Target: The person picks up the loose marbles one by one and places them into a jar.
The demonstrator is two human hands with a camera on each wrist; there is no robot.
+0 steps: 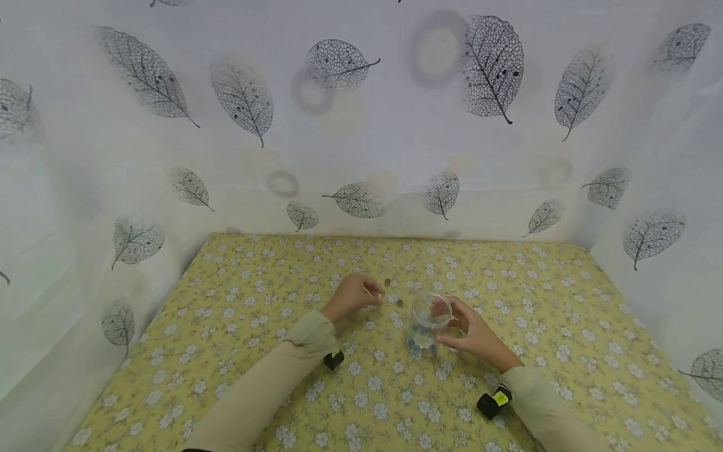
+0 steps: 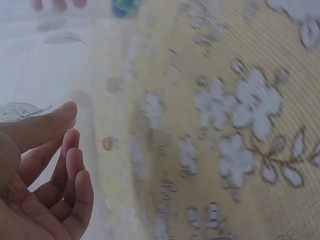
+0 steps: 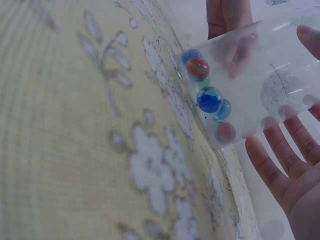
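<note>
A clear plastic jar (image 1: 425,329) stands on the flowered cloth, tilted slightly if at all. Blue, red and green marbles (image 3: 209,100) lie at its bottom. My right hand (image 1: 471,329) holds the jar from the right, thumb on one side and fingers on the other. To the left of the jar, my left hand (image 1: 354,295) hovers over the cloth with loosely curled fingers, thumb tip close to the index fingertip. Nothing shows between them. Just beyond its fingertips lie two loose marbles, a far one (image 1: 387,282) and a nearer one (image 1: 400,302).
A yellow cloth with white flowers (image 1: 254,376) covers the table. White curtains with leaf prints (image 1: 361,144) rise behind it and at both sides. Each wrist wears a small black camera, one on the left (image 1: 334,360) and one on the right (image 1: 494,403).
</note>
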